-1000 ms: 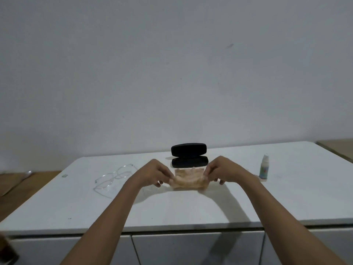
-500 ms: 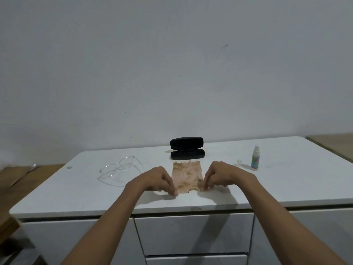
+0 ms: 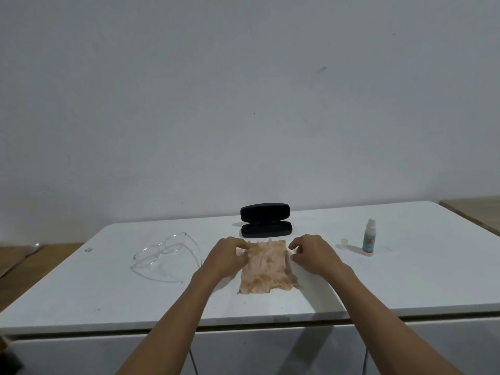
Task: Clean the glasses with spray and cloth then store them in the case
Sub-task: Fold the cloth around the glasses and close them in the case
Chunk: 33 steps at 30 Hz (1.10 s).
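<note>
A peach, mottled cloth [image 3: 266,269] lies spread flat on the white table [image 3: 108,293], in front of the black glasses case [image 3: 266,224], which stands open. My left hand [image 3: 228,255] has its fingers curled on the cloth's far left corner. The fingertips of my right hand [image 3: 311,253] are slightly apart at the cloth's far right edge. Clear-framed glasses [image 3: 162,255] lie unfolded on the table to the left of my left hand. A small spray bottle [image 3: 368,239] stands upright to the right, with its clear cap [image 3: 344,241] off beside it.
The table's front edge runs just below the cloth, with white drawer fronts [image 3: 270,350] under it. A plain wall rises behind the case. Wooden surfaces show at the far left [image 3: 16,261] and far right [image 3: 476,209].
The cloth went from bunched between my hands to lying flat on the table. My hands then slid from its near corners to its far corners.
</note>
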Motion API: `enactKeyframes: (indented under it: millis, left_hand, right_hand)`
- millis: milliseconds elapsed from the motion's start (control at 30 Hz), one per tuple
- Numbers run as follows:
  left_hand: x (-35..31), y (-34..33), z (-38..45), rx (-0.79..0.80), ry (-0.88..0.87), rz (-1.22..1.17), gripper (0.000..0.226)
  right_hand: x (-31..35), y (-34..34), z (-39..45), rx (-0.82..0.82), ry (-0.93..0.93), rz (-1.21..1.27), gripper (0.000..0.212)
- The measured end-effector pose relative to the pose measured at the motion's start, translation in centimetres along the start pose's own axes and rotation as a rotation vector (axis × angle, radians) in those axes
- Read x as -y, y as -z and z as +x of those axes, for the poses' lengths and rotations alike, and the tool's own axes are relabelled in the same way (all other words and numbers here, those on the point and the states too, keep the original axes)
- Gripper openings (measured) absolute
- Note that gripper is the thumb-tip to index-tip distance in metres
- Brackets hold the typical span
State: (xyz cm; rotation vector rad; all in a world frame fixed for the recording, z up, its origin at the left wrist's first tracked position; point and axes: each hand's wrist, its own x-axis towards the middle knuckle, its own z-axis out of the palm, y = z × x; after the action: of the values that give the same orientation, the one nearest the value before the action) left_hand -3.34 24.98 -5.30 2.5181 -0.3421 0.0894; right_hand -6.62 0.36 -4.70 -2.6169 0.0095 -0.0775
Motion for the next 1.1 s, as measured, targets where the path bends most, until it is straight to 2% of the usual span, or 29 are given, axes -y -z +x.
enactKeyframes:
  millis: [100,267,433,533,633,700,767,900,1000,1100]
  left_hand:
    - [0.4,-1.0,1.6,0.004,-0.023,0.048,0.037]
    - [1.5,-1.9,2.6,-0.004,-0.093,0.196,0.029]
    - [1.7,-2.0,2.4,-0.066,-0.190,0.447,0.036]
    - [1.8,-2.0,1.7,-0.054,-0.201,0.363,0.033]
    - [1.4,-1.2,0.6,-0.006,-0.218,0.219,0.029]
    - [0.5,-0.3,-0.3,0.085,-0.204,0.211,0.046]
    - [-0.5,0.6,-1.2,0.205,-0.159,0.279,0.074]
    - [-1.4,1.6,-2.7,0.333,-0.126,0.366,0.107]
    - [-1.4,1.9,-3.2,0.351,-0.153,0.448,0.108]
    - [-1.2,2.4,-3.5,0.300,-0.120,0.365,0.097]
  right_hand:
    - [0.3,-0.6,1.4,-0.017,0.027,-0.060,0.041]
    - [0.7,-1.5,2.7,0.031,0.028,-0.163,0.035]
    - [0.6,-1.3,2.8,0.014,0.005,-0.201,0.035]
    - [0.2,-0.7,2.5,0.021,0.040,-0.084,0.043]
    - [0.0,0.3,1.7,0.136,0.048,0.014,0.065]
    - [0.1,0.9,1.1,0.231,0.075,-0.009,0.071]
    - [0.5,1.3,0.5,0.309,0.105,-0.093,0.072]
    - [1.1,2.1,-0.5,0.363,0.115,-0.205,0.074]
    - [1.4,2.6,-0.8,0.388,0.116,-0.223,0.073]
    - [1.9,2.6,-0.7,0.357,0.123,-0.189,0.072]
